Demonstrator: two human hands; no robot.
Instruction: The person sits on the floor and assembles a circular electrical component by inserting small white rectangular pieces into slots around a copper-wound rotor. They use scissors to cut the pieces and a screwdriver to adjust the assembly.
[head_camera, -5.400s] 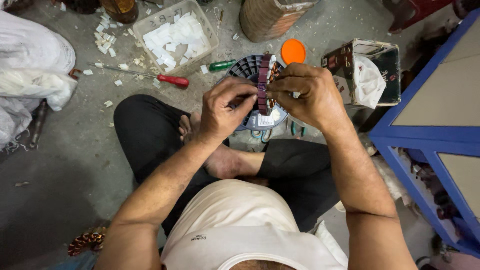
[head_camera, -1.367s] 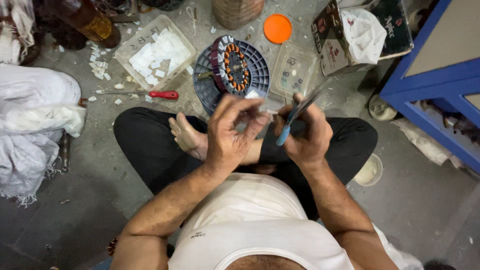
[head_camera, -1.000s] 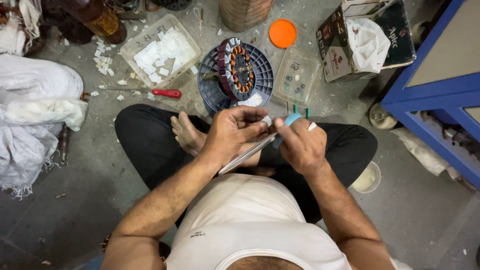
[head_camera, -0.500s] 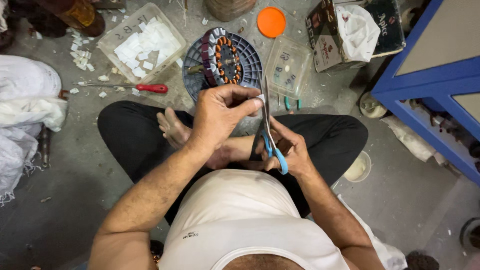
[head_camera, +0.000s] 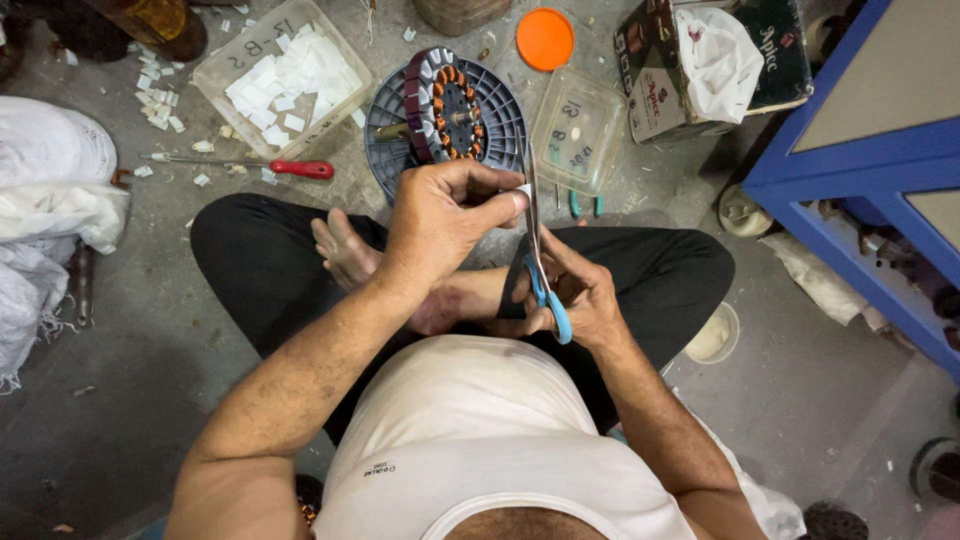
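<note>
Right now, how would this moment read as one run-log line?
left hand: pinches small white paper piece | right hand: holds blue-handled scissors, blades at paper | copper-wound motor stator: on grey round tray

Scissors (head_camera: 540, 270) blades mostly hidden behind left hand (head_camera: 445, 215); pinched piece too small.

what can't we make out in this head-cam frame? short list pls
Head view only:
- White scrap at the left hand fingertips: too small to identify.
- Scissors: handle loops mostly hidden inside the right hand; whether the blades are open is unclear.
- Wound stator: its lower edge is hidden by the left hand.
- Blue cabinet: cut off by the right edge.
- Brown container: cut off by the top edge.
</note>
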